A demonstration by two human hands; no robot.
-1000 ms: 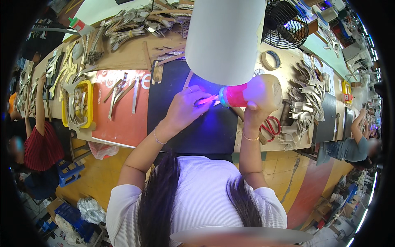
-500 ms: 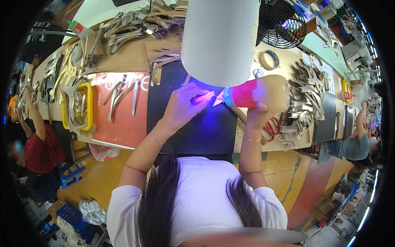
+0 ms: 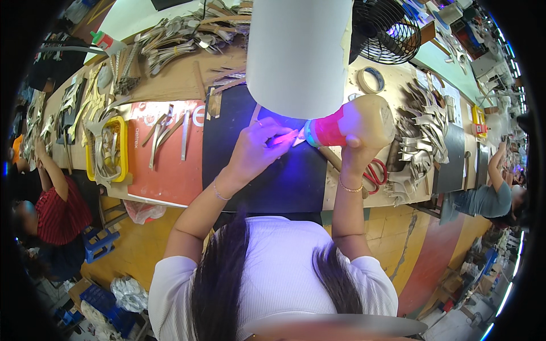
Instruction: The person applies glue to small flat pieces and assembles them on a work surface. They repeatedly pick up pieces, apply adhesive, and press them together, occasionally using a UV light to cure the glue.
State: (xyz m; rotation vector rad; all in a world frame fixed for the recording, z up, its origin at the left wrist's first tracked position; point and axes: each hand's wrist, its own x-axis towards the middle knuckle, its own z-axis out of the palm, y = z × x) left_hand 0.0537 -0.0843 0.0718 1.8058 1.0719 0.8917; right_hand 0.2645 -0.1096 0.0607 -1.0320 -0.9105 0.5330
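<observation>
Over the black mat (image 3: pixel 267 193), my left hand (image 3: pixel 257 149) pinches a small strip-like piece (image 3: pixel 284 137) that glows pink under violet light; most of it is hidden by the fingers. My right hand (image 3: pixel 358 153) is wrapped round a squeeze bottle (image 3: pixel 372 116) with a pink band and pale tan contents. The bottle lies tilted on its side, its pointed nozzle (image 3: pixel 298 138) aimed left at my left fingertips. Nozzle and piece meet or nearly touch; I cannot tell which.
A large white cylindrical lamp hood (image 3: pixel 298 57) hangs just beyond my hands. Red-handled scissors (image 3: pixel 375 175) lie right, near a heap of cut strap pieces (image 3: pixel 424 133). Leftward are a red board (image 3: pixel 165 176) with strips and a yellow basket (image 3: pixel 124 162). A fan (image 3: pixel 387 31) stands behind.
The bottle has shifted a little left, bringing its nozzle up to my left fingertips. My left hand has moved slightly right and still pinches the piece.
</observation>
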